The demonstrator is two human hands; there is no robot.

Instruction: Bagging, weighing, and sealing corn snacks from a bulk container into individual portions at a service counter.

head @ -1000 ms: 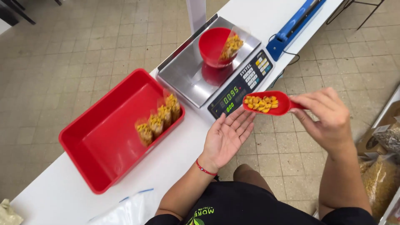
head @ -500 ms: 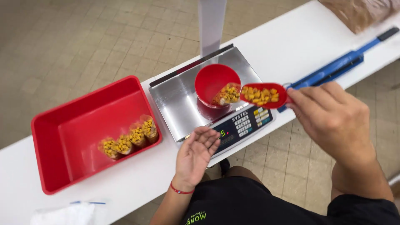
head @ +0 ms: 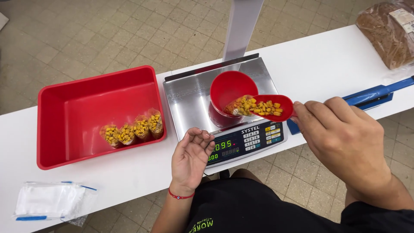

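Tipping from the head view, the right hand (head: pixel 345 138) pinches a red scoop (head: pixel 271 108) of yellow kernels over the red cup (head: pixel 230 88) on the scale (head: pixel 194 99). The left hand (head: pixel 189 157) lies open, palm up, at six o'clock. Tilting too steeply could spill kernels onto the surface (head: pixel 319 64).

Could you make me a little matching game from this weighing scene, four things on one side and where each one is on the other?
Things:
1. red scoop
2. small filled bags
3. stack of empty bags
4. left hand

Places:
A. inside the red bin
B. near the table's left end
C. palm up, in front of the scale
D. held by the right hand, tipped at the red cup

Pairs: 1-D, 2-A, 3-B, 4-C
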